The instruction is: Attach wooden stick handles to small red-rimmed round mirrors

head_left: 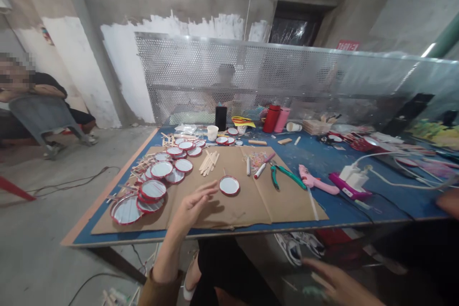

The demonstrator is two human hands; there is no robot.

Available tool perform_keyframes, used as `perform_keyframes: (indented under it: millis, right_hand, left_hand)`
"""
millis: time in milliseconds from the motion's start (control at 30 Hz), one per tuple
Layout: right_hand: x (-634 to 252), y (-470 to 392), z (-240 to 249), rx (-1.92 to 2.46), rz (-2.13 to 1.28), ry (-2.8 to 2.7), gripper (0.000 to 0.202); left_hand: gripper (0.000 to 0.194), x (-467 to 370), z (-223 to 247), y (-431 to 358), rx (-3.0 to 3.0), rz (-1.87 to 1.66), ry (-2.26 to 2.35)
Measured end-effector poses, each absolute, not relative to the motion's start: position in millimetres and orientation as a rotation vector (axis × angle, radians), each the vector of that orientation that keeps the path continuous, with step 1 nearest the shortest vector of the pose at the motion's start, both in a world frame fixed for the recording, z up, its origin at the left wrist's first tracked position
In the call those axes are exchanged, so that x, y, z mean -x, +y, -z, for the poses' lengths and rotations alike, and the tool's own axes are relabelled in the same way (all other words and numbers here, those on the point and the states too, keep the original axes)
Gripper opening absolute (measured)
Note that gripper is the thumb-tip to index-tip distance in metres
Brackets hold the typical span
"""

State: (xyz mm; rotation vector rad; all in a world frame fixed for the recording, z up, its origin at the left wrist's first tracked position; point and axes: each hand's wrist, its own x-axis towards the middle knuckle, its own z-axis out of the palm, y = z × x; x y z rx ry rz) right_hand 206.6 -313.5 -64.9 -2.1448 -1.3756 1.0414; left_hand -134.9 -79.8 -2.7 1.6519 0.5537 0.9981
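My left hand [195, 203] is over the cardboard sheet [251, 210], fingers stretched out with nothing in them. Its fingertips are close beside a round white disc with a red rim [229, 185], and I cannot tell whether they touch it. A short stick stub shows at that disc's far edge. Low on the right, beyond the table's front edge, my right hand [333, 281] is smeared by motion; whether it holds anything is unclear. More red-rimmed discs [153, 189] on wooden sticks are heaped at the left. Flat wooden sticks [209, 162] lie behind the single disc.
Pliers with green handles [287, 174], a pink glue gun [315, 181], markers [261, 170] and a purple power strip [349, 186] lie on the right. Bottles [271, 118] and a paper cup [213, 133] stand by the perforated metal screen [186, 67]. A person's arm [448, 202] reaches in at right.
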Motion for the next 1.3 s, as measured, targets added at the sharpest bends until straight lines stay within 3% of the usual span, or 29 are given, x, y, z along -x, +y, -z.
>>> perform_keyframes:
  millis: [67, 200, 433, 667, 767, 833, 967, 1033, 1100, 1200, 1300]
  right_hand:
    - [-175, -285, 37, 1.966, -1.343, -1.272, 0.056]
    - [-82, -208, -8, 1.401, -1.425, -1.034, 0.055]
    - [21, -134, -21, 0.812, -1.78, -0.783, 0.043]
    - [5, -142, -20, 0.879, -1.617, -0.829, 0.035]
    - [-15, -159, -25, 0.968, -1.584, -0.922, 0.033]
    - [-41, -179, -24, 1.139, -1.534, -1.027, 0.031]
    - [-127, -241, 10, 1.695, -1.474, -1.36, 0.023]
    - [-173, -275, 34, 1.992, -1.237, -1.513, 0.016]
    - [-207, -301, 46, 2.233, -0.963, -1.474, 0.023]
    - [-215, -311, 28, 2.124, -1.063, -1.305, 0.023]
    - [-179, -276, -16, 1.767, -1.262, -1.015, 0.038]
  left_hand:
    - [0.037, 134, 4, -80, -1.598, -1.077, 0.552]
    - [0.039, 133, 4, -81, -1.479, -1.205, 0.58]
    - [0.042, 136, 4, -85, -1.506, -1.174, 0.572]
    - [0.04, 140, -3, -84, -1.78, -0.901, 0.47]
    - [0.049, 141, -2, -83, -1.736, -0.83, 0.41]
    - [0.054, 140, 1, -83, -1.645, -0.879, 0.481]
    - [0.045, 137, 7, -83, -1.555, -0.98, 0.685]
    - [0.04, 135, 7, -83, -1.569, -0.988, 0.767]
    - [0.036, 133, 4, -84, -1.602, -0.974, 0.82]
    - [0.033, 133, 1, -84, -1.67, -0.941, 0.85]
    - [0.036, 132, 1, -84, -1.722, -0.922, 0.897]
